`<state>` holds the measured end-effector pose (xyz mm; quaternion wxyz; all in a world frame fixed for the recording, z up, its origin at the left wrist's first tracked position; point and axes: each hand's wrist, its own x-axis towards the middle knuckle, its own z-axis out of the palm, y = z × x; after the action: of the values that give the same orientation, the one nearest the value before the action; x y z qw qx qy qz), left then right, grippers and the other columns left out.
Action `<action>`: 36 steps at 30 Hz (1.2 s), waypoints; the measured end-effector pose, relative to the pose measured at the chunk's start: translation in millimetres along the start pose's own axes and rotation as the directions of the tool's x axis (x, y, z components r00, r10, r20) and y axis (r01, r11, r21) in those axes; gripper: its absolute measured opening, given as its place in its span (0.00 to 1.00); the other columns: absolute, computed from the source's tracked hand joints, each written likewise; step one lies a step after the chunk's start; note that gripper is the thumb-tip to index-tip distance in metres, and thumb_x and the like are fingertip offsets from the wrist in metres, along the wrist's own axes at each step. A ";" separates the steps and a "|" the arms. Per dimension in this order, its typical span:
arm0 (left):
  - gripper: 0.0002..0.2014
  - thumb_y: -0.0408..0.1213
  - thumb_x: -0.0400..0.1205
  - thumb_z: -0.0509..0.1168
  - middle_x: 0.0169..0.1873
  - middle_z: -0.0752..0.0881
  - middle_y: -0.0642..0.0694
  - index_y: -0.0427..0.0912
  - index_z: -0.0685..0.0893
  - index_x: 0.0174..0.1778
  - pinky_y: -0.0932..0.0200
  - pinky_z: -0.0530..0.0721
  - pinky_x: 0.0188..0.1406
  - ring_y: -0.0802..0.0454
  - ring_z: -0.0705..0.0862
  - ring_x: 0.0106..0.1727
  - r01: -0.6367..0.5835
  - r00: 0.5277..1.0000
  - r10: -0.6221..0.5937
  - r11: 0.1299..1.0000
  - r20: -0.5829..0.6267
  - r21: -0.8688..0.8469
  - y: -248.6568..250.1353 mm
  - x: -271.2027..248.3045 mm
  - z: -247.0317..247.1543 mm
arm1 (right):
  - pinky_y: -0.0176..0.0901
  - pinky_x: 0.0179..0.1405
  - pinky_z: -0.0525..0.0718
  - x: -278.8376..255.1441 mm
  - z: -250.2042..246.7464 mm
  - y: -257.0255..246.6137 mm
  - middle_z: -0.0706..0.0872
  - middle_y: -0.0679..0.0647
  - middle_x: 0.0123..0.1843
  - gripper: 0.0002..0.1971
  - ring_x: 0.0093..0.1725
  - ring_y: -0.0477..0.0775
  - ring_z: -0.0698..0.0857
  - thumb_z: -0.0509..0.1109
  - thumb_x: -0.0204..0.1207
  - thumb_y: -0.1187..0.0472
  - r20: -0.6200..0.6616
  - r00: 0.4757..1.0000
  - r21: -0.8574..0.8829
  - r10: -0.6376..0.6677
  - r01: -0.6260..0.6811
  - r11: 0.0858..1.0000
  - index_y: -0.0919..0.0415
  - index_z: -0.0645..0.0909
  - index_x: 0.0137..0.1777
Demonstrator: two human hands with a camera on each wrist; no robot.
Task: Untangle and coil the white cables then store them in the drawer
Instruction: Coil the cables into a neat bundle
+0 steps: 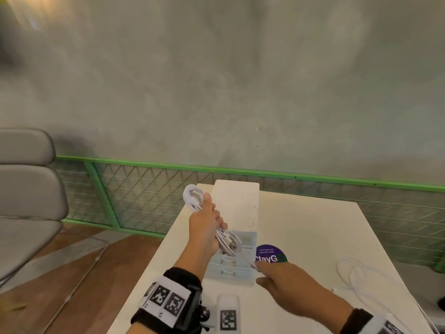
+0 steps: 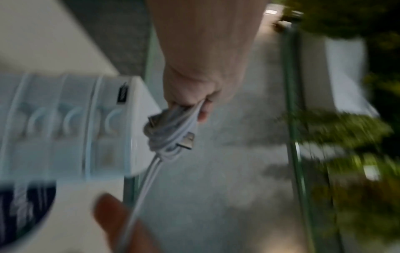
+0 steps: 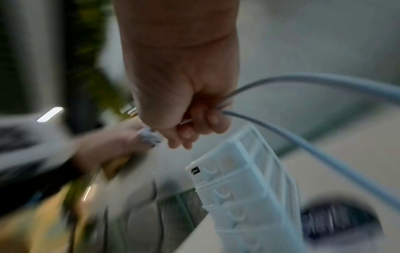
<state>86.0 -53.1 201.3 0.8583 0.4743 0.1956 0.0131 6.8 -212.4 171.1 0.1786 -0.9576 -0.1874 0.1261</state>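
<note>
My left hand (image 1: 209, 221) is raised above the table's left edge and grips a coiled white cable (image 1: 192, 196); loops stick out above and below the fist. In the left wrist view the coil (image 2: 166, 135) shows a USB plug (image 2: 186, 142) at its side. A loose strand runs from the coil down to my right hand (image 1: 260, 270), which pinches it just in front of the drawer unit (image 1: 237, 208). The right wrist view shows my right hand (image 3: 190, 126) with fingers curled round the strand (image 3: 292, 142). The small white drawer unit (image 3: 236, 178) has translucent drawers, all closed.
A second loose white cable (image 1: 358, 276) lies on the white table (image 1: 301, 225) at the right. A purple round sticker (image 1: 271, 254) sits beside the drawers. A grey chair (image 1: 26, 189) stands left, and a green railing (image 1: 149, 162) runs behind the table.
</note>
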 end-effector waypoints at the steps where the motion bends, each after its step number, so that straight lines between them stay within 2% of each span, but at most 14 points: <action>1: 0.18 0.51 0.82 0.61 0.11 0.67 0.53 0.41 0.74 0.33 0.62 0.69 0.18 0.58 0.65 0.12 -0.054 0.998 0.059 0.991 -0.033 0.119 -1.8 -1.3 -0.2 | 0.46 0.49 0.79 -2.2 0.8 -5.1 0.83 0.54 0.63 0.16 0.60 0.59 0.81 0.54 0.83 0.51 -0.021 0.998 -0.140 -0.059 0.055 0.989 0.54 0.73 0.67; 2: 0.19 0.51 0.82 0.60 0.13 0.68 0.51 0.40 0.75 0.32 0.61 0.70 0.21 0.56 0.67 0.14 -0.105 0.992 0.116 0.968 -0.038 0.229 -5.1 -2.9 0.5 | 0.45 0.38 0.77 -3.7 -1.3 -12.4 0.86 0.54 0.57 0.15 0.55 0.57 0.84 0.54 0.82 0.51 -0.072 0.988 -0.238 -0.136 0.115 0.964 0.54 0.77 0.60; 4: 0.21 0.52 0.83 0.59 0.18 0.70 0.47 0.40 0.74 0.30 0.57 0.72 0.26 0.51 0.69 0.19 -0.184 0.979 0.204 0.894 -0.005 0.408 -13.8 -6.8 3.4 | 0.34 0.17 0.53 -2.6 -4.1 -21.3 0.87 0.46 0.30 0.17 0.29 0.47 0.86 0.56 0.75 0.47 -0.095 0.975 -0.428 -0.202 0.143 0.892 0.51 0.83 0.34; 5: 0.22 0.53 0.83 0.58 0.20 0.71 0.46 0.41 0.74 0.29 0.55 0.72 0.28 0.49 0.69 0.21 -0.201 0.975 0.224 0.867 0.005 0.457 -17.6 -8.8 6.0 | 0.33 0.18 0.42 -2.0 -8.2 -25.8 0.82 0.44 0.20 0.19 0.18 0.44 0.80 0.57 0.69 0.44 -0.148 0.962 -0.487 -0.230 0.132 0.863 0.51 0.80 0.24; 7: 0.22 0.53 0.83 0.57 0.20 0.71 0.46 0.41 0.74 0.29 0.54 0.73 0.30 0.49 0.70 0.21 -0.189 0.977 0.215 0.862 -0.001 0.471 -22.1 -11.0 11.0 | 0.34 0.20 0.37 6.0 -14.8 -31.9 0.77 0.44 0.14 0.18 0.12 0.42 0.74 0.65 0.60 0.40 -0.108 0.968 -0.509 -0.228 0.143 0.849 0.52 0.76 0.17; 9: 0.21 0.52 0.83 0.58 0.19 0.71 0.46 0.40 0.75 0.30 0.57 0.72 0.27 0.51 0.69 0.20 -0.135 0.986 0.161 0.901 -0.029 0.413 -23.4 -11.2 13.8 | 0.31 0.21 0.39 3.5 -15.7 -43.2 0.81 0.45 0.18 0.17 0.16 0.44 0.78 0.72 0.58 0.41 -0.021 0.961 -0.542 -0.276 0.221 0.811 0.53 0.78 0.20; 13: 0.20 0.51 0.83 0.59 0.14 0.68 0.49 0.40 0.76 0.33 0.60 0.70 0.22 0.57 0.67 0.10 -0.020 0.991 0.049 0.973 -0.121 0.232 -15.6 -7.2 6.6 | 0.40 0.36 0.69 4.1 -14.5 -36.4 0.87 0.63 0.48 0.17 0.47 0.64 0.85 0.62 0.80 0.50 0.060 0.943 -0.349 -0.328 0.328 0.878 0.66 0.82 0.46; 18: 0.19 0.49 0.84 0.58 0.06 0.64 0.53 0.40 0.69 0.32 0.65 0.66 0.16 0.58 0.61 0.07 0.104 0.984 -0.113 0.992 -0.138 -0.071 -1.0 -0.2 -3.1 | 0.36 0.29 0.61 -4.9 -16.1 -19.9 0.87 0.61 0.52 0.18 0.52 0.65 0.83 0.55 0.83 0.52 0.040 0.967 -0.349 -0.250 0.248 0.904 0.63 0.82 0.53; 21: 0.19 0.49 0.84 0.59 0.08 0.67 0.51 0.39 0.71 0.32 0.63 0.68 0.18 0.55 0.65 0.11 0.089 0.987 -0.088 0.996 -0.133 0.008 -8.8 -4.9 -0.2 | 0.42 0.35 0.67 -4.4 -13.2 -26.9 0.86 0.65 0.49 0.15 0.49 0.68 0.83 0.56 0.81 0.58 0.107 0.939 -0.394 -0.327 0.342 0.853 0.67 0.82 0.49; 25: 0.23 0.54 0.83 0.57 0.23 0.74 0.44 0.36 0.74 0.32 0.57 0.69 0.26 0.47 0.71 0.25 -0.160 0.984 0.178 0.847 0.014 0.507 -36.4 -10.4 7.8 | 0.37 0.28 0.65 3.4 -32.4 -43.7 0.89 0.59 0.43 0.10 0.41 0.64 0.85 0.64 0.73 0.59 -0.049 0.927 -0.380 -0.372 0.327 0.865 0.59 0.86 0.43; 29: 0.25 0.61 0.80 0.54 0.23 0.76 0.48 0.43 0.75 0.30 0.57 0.72 0.30 0.50 0.75 0.28 -0.203 0.971 0.098 0.823 0.220 0.531 -43.0 -24.1 13.4 | 0.42 0.40 0.80 8.8 -58.0 -44.6 0.89 0.49 0.37 0.13 0.35 0.48 0.81 0.76 0.61 0.45 -0.147 0.981 -0.232 -0.125 0.089 0.969 0.53 0.88 0.39; 31: 0.32 0.71 0.72 0.50 0.23 0.77 0.47 0.42 0.75 0.28 0.60 0.74 0.29 0.52 0.76 0.27 -0.227 0.927 0.021 0.827 0.375 0.514 -40.9 -30.8 13.7 | 0.40 0.37 0.82 9.1 -61.2 -39.9 0.87 0.49 0.33 0.15 0.32 0.47 0.80 0.76 0.58 0.43 -0.221 0.974 -0.164 -0.046 0.010 0.986 0.54 0.85 0.37; 34: 0.40 0.78 0.64 0.54 0.34 0.83 0.42 0.39 0.81 0.41 0.55 0.80 0.41 0.49 0.82 0.38 -0.290 0.816 -0.075 0.804 0.572 0.519 -37.3 -35.9 13.0 | 0.35 0.31 0.78 10.1 -60.2 -34.7 0.84 0.51 0.33 0.14 0.32 0.49 0.81 0.77 0.60 0.47 -0.221 0.975 -0.055 0.029 -0.043 0.998 0.55 0.87 0.41; 36: 0.28 0.61 0.68 0.70 0.38 0.84 0.44 0.38 0.80 0.47 0.55 0.82 0.44 0.52 0.84 0.42 -0.325 0.717 -0.152 0.790 0.680 0.520 -33.2 -34.7 8.1 | 0.33 0.29 0.71 12.9 -60.4 -31.4 0.79 0.49 0.28 0.08 0.31 0.50 0.77 0.77 0.62 0.52 -0.189 0.981 -0.012 0.053 -0.056 0.998 0.54 0.84 0.33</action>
<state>51.4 -85.1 189.1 0.6669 0.7016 -0.1692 -0.1854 27.1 -197.8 235.7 0.1837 -0.9715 -0.1447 0.0381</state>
